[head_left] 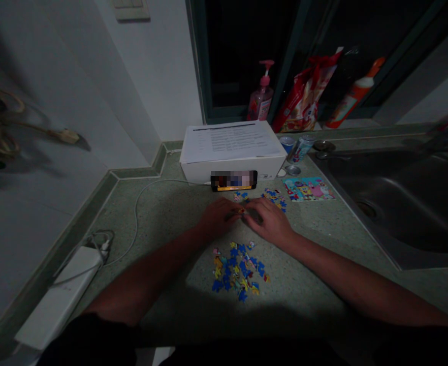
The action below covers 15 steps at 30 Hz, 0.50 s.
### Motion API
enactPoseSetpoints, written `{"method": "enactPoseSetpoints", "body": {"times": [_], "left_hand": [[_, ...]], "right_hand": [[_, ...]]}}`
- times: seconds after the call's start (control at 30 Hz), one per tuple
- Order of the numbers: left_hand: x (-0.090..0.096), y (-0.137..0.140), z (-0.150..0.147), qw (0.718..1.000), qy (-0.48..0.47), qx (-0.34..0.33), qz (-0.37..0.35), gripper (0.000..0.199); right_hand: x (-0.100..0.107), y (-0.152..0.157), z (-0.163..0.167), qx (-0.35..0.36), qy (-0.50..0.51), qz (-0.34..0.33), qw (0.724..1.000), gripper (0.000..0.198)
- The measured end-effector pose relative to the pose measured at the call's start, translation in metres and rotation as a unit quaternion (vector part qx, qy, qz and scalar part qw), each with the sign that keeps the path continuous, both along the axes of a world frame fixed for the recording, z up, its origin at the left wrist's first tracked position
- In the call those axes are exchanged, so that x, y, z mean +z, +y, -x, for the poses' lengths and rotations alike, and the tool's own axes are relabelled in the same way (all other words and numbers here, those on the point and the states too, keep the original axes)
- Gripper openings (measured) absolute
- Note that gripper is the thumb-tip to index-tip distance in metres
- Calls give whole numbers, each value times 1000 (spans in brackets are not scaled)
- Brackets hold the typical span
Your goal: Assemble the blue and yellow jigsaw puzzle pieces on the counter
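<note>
My left hand and my right hand meet over the middle of the counter, fingers curled and fingertips close together. Between them shows a small reddish-yellow jigsaw puzzle piece, pinched from both sides; the fingers partly hide it. Nearer to me lies a loose pile of jigsaw pieces, many with blue backs up and others yellow or pink. Just beyond my right hand more pieces are spread out, and a few blue and yellow ones lie behind the fingertips.
A phone leans against a white box topped with printed paper. A colourful cartoon picture card lies by the sink. Cans stand beside the box. At left are a white cable and a power strip.
</note>
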<state>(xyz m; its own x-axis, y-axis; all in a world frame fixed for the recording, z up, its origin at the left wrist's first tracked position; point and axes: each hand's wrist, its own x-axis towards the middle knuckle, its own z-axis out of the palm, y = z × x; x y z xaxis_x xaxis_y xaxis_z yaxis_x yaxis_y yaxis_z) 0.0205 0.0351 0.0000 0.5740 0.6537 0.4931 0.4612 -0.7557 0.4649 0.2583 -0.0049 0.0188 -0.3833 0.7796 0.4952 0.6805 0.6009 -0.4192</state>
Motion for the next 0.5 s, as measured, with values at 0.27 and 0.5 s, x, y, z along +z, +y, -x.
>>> {"method": "enactPoseSetpoints", "body": {"times": [0.27, 0.5], "left_hand": [[-1, 0, 0, 1000, 4, 6, 7, 17], [-4, 1, 0, 1000, -2, 16, 11, 19]], "right_hand": [[-1, 1, -1, 4, 6, -6, 1000, 20], [1, 0, -1, 0, 5, -5, 1000, 16]]}}
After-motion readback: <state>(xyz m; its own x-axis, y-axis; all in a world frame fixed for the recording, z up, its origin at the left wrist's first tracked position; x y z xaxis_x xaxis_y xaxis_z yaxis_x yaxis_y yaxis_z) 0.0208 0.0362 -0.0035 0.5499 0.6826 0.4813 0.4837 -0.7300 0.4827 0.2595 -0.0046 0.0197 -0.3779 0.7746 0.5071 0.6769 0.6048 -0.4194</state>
